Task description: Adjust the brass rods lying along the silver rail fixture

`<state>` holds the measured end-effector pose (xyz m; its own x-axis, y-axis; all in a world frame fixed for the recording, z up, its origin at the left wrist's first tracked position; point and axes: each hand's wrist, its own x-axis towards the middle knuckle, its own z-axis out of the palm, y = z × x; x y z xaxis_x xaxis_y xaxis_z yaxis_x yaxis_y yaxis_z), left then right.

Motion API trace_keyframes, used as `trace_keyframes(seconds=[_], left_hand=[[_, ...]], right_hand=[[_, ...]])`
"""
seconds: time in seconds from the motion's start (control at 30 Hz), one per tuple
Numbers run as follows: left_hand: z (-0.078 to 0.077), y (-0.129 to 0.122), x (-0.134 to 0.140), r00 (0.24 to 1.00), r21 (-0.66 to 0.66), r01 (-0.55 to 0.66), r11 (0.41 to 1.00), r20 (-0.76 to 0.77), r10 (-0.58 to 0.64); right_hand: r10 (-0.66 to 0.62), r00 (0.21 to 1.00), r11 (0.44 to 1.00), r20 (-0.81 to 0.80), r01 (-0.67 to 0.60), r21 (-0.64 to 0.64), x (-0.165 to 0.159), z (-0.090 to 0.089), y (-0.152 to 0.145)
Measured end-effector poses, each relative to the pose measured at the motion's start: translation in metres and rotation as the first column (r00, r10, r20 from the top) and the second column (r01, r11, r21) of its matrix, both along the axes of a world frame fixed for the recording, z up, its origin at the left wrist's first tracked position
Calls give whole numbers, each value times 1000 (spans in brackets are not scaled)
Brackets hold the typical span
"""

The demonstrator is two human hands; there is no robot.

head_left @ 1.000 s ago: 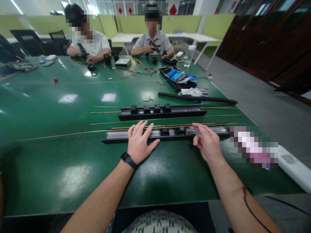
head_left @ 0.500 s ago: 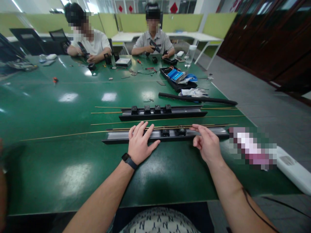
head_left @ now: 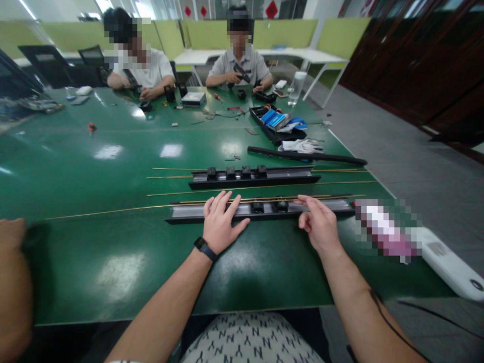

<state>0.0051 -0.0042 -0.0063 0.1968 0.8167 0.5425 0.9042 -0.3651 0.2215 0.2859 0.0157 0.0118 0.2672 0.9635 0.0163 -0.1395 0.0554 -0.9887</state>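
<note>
My left hand (head_left: 223,222), with a dark watch on the wrist, lies with fingers spread over the near black channel rail (head_left: 189,210). Its fingertips touch the thin brass rods (head_left: 249,200) running along the top of that rail. My right hand (head_left: 319,219) is at the rail's right part, its fingertips closed at a brass rod and the lower fingers curled. Between my hands, two small black blocks (head_left: 281,204) sit in the rail. One long rod (head_left: 113,210) reaches far out to the left.
Behind lies a second rail (head_left: 253,181) with several black blocks and rods. Farther back are a black strip (head_left: 306,155), white gloves (head_left: 301,146) and a black tray (head_left: 272,131). Another person's arm (head_left: 15,287) rests at left. Two people work across the table. A white device (head_left: 449,267) lies right.
The other person's arm at the left has come further into view, its hand near the long rod's left end. My hands keep nearly the same place on the rail; the view shifts slightly.
</note>
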Motion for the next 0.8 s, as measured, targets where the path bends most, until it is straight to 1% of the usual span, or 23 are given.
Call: trace_keyframes(seconds=[0.23,0.8], left_hand=[[2,0,0,1000,-3,-2,1000,1,2],[0,0,0,1000,5,-10,1000,8,10]], right_hand=[[-6,1000,1000,13,6,-2,0,0,0],[0,1000,1000,20,0,9,0,-3,0]])
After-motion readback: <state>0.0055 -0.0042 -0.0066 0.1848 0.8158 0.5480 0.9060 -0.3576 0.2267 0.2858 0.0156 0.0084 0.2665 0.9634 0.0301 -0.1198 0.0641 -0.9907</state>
